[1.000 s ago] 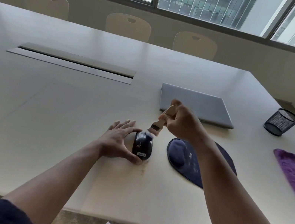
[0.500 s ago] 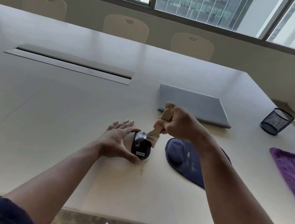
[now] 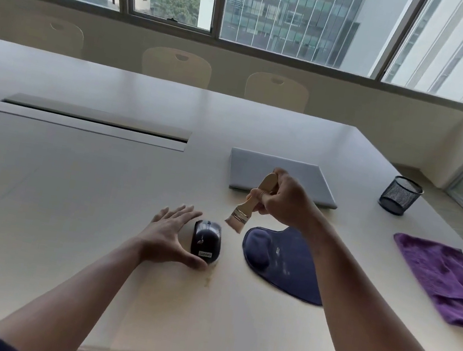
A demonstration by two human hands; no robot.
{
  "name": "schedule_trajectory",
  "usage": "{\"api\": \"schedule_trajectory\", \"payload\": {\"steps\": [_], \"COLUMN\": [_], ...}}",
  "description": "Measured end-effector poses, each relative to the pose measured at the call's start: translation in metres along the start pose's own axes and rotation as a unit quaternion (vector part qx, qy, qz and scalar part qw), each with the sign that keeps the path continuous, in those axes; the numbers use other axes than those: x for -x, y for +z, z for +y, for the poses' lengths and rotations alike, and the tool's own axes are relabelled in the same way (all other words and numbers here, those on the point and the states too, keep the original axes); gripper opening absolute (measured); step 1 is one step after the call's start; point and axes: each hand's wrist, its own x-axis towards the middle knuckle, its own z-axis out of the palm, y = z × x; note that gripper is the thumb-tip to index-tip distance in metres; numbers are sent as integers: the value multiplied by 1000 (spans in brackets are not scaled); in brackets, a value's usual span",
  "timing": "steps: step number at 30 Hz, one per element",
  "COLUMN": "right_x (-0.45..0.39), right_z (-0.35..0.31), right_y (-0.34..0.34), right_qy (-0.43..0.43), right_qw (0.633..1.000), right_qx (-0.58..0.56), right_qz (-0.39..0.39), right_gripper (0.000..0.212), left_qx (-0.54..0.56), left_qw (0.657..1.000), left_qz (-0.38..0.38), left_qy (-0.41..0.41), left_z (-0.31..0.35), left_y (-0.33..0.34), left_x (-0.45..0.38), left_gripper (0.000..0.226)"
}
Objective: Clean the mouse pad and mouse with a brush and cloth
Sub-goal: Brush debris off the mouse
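Fingers (image 3: 179,212) of the left hand (image 3: 171,234) lie spread beside the mouse (image 3: 206,241), thumb steadying it on the surface (image 3: 65,209). Right-hand fingers (image 3: 262,195) pinch the brush (image 3: 244,211) just above. Mouse pad (image 3: 286,264) and cloth (image 3: 445,281) beyond look untouched; wiping remains.

— What do we see on the table (image 3: 60,238)?
— We see a mouse (image 3: 206,243), mouse pad (image 3: 283,263), purple cloth (image 3: 447,285), closed laptop (image 3: 308,182) and mesh cup (image 3: 400,196).
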Motion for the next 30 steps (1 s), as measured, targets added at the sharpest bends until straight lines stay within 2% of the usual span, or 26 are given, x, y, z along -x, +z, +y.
{"api": "schedule_trajectory", "payload": {"steps": [4,7,9,12,14,16,19,23,27,30], "right_x": [3,9,14,21,24,26,26,23,14,3], "right_z": [4,10,15,25,34,43,60,87,117,140], "right_y": [-13,-23,-31,-44,-54,-65,-85,-119,-161,-192], "right_qy": [4,-1,-2,2,7,14,21,44,58,61], "right_qw": [999,996,992,988,987,985,982,966,942,924], "right_qx": [-1,17,35,53,68,75,72,90,115,133], "right_qz": [50,87,121,143,145,151,172,239,310,353], "right_gripper": [25,23,22,23,24,24,25,23,22,24], "left_qx": [46,122,152,173,201,220,203,190,178,100], "left_qw": [999,991,985,976,969,964,967,973,979,990], "left_qz": [-3,44,84,132,133,123,105,78,55,54], "left_qy": [-25,-30,-11,25,57,83,110,108,81,87], "left_z": [2,9,20,50,77,105,144,188,221,246], "left_y": [-3,-5,-8,-11,-10,-7,6,37,76,109], "left_x": [-2,-10,-21,-43,-58,-74,-99,-136,-177,-208], "left_gripper": [128,114,95,54,29,14,10,7,18,33]}}
